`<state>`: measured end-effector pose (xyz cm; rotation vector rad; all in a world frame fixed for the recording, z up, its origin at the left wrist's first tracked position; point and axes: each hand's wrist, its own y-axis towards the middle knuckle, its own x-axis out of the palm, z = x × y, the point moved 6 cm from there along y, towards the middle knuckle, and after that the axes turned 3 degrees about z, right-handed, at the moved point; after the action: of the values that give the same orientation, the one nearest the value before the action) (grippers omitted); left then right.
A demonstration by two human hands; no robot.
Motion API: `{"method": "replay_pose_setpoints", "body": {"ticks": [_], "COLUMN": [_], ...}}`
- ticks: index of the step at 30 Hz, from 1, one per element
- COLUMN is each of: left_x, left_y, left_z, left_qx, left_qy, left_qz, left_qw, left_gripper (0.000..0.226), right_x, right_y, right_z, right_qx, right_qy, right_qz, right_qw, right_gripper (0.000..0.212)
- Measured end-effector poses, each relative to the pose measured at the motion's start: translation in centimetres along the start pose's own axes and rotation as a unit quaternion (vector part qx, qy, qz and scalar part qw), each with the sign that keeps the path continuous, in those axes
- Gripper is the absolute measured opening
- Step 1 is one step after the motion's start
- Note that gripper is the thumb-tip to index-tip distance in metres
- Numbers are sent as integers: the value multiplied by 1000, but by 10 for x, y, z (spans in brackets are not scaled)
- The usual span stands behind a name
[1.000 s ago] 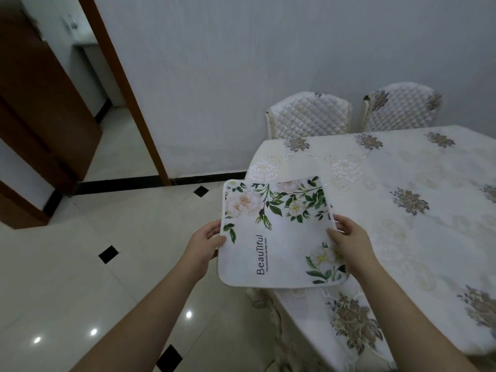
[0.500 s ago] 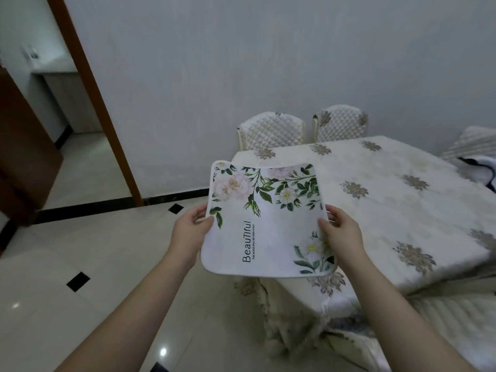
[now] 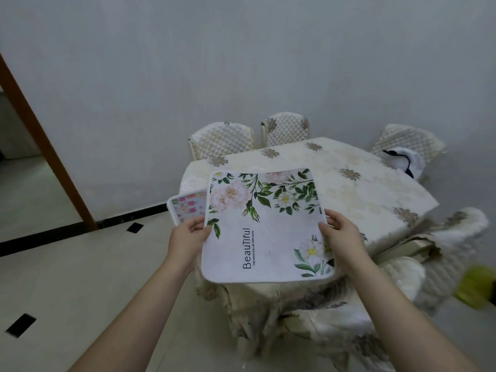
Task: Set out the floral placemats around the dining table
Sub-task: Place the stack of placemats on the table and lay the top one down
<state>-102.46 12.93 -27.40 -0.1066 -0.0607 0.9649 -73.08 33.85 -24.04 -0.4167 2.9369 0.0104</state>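
Observation:
A white floral placemat [image 3: 268, 237] printed "Beautiful" is held flat in the air above the near left corner of the dining table [image 3: 349, 189]. My left hand [image 3: 188, 237] grips its left edge and my right hand [image 3: 339, 237] grips its right edge. A second placemat [image 3: 188, 208] with pink flowers peeks out to the left from under the top one, also in my left hand. The table carries a cream cloth with brown flower motifs.
Quilted cream chairs stand at the far side [image 3: 222, 140], [image 3: 285, 128], far right [image 3: 408, 143] and near right [image 3: 402, 275]. A white and black item [image 3: 402, 159] lies on the far right chair. A yellow-green thing [image 3: 477, 288] is at the right edge. Tiled floor and a doorway frame [image 3: 45, 146] lie left.
My view has swung right and backed off, showing more of the table and chairs. The placemat stays in both hands, and a second placemat now shows under its left side.

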Motion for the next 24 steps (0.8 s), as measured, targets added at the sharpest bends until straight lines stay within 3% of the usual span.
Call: {"method": "replay_pose_setpoints", "body": {"ticks": [5, 15, 24], "left_x": [50, 167, 198], "left_y": [-21, -73, -83], "left_z": [-3, 0, -23], "left_qx": [-2, -4, -38], "left_qy": [7, 23, 41], "left_qz": [-4, 13, 30], "left_qw": [1000, 1000, 998], "left_gripper": [10, 8, 14], "right_x": [-57, -181, -198], "right_y": [9, 53, 82], "right_z": [21, 44, 67], "right_qx": [12, 26, 58], "right_qy": [12, 51, 73], "right_qz": [14, -2, -33], "right_qw": [1000, 998, 995], "right_gripper": [34, 30, 28]}}
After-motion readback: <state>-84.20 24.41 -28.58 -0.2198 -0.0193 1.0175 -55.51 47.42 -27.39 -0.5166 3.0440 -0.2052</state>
